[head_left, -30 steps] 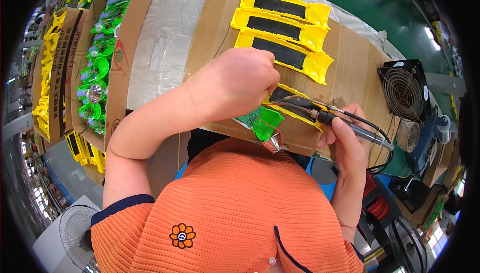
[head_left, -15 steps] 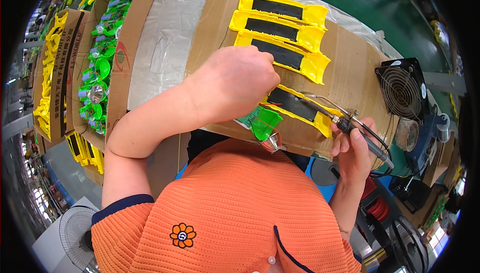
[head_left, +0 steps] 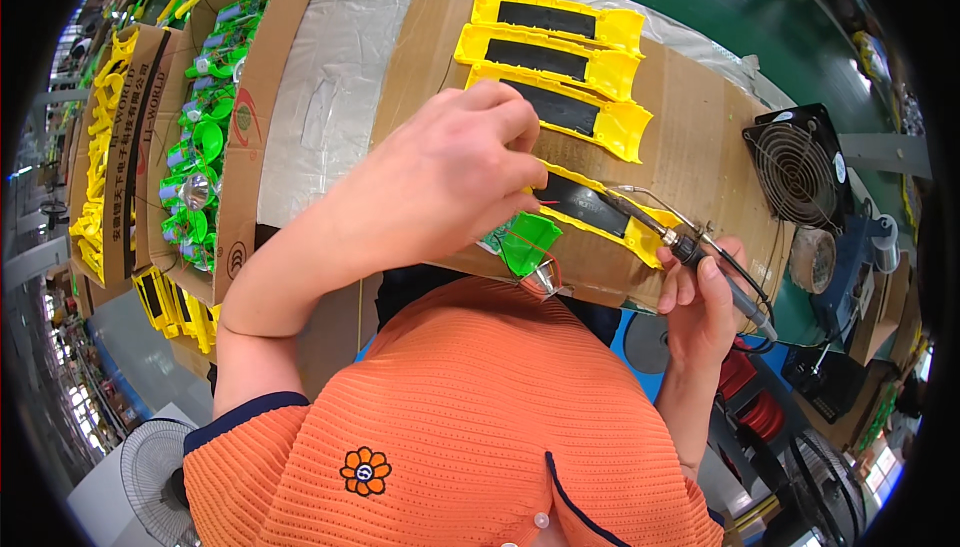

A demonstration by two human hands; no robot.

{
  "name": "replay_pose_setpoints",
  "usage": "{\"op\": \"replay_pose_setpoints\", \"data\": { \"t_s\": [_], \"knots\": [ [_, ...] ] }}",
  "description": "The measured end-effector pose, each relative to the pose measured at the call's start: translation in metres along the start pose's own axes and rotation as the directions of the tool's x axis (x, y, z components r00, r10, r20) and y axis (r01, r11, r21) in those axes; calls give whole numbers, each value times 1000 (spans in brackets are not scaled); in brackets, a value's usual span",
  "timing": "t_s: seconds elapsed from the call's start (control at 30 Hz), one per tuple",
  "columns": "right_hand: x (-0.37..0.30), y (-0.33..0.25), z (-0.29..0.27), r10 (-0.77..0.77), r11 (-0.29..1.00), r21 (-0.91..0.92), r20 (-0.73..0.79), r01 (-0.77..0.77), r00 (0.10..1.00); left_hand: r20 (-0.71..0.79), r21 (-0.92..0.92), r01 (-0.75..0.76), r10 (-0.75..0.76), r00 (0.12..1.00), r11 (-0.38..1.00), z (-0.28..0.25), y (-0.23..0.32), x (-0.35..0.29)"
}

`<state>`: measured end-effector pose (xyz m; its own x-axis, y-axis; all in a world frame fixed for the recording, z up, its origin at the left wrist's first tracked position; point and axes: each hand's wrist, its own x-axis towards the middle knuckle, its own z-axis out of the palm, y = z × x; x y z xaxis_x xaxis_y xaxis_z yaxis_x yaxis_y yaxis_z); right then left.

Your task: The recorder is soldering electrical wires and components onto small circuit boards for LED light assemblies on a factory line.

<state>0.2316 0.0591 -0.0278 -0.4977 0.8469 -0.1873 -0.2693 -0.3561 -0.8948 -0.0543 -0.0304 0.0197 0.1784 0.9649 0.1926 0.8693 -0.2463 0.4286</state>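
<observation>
My right hand (head_left: pixel 706 309) grips a soldering iron (head_left: pixel 688 251) with a thin curved metal feed tube alongside. Its tip points left over the black strip of the nearest yellow plastic shell (head_left: pixel 643 240). Above that shell's left end is my left hand (head_left: pixel 450 172), its fingers pinched together; whatever they hold is hidden. Just below those fingers shows a short red wire end. A green lamp part (head_left: pixel 527 244) with a silver reflector (head_left: pixel 543 280) and red wires lies at the cardboard's near edge, partly covered by my left hand.
Three more yellow shells (head_left: pixel 615 72) with black strips lie farther back on the cardboard sheet (head_left: pixel 690 117). At the left, a carton (head_left: pixel 262 97) holds green lamp parts, beside a box of yellow shells (head_left: pixel 92 177). A black fan (head_left: pixel 797 167) stands at the right.
My left hand has turned, so more of its bent fingers show. The soldering iron and my right hand have barely moved.
</observation>
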Motion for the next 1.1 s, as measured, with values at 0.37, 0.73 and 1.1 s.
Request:
{"op": "replay_pose_setpoints", "data": {
  "t_s": [0.37, 0.73, 1.1],
  "knots": [
    [-8, 18, 24, 54, 966, 257, -69, -35, 996, -79, -78, 63, -69, 994, 995, 42, 30, -1],
    [-2, -14, -22, 35, 992, -120, 75, -25, 997, 60, 45, 155, -158, 986, 987, 45, 31, 21],
    [-6, -14, -17, 58, 962, -273, 110, -26, 992, 154, 140, 164, -185, 971, 976, 42, 35, 30]
  ]
}}
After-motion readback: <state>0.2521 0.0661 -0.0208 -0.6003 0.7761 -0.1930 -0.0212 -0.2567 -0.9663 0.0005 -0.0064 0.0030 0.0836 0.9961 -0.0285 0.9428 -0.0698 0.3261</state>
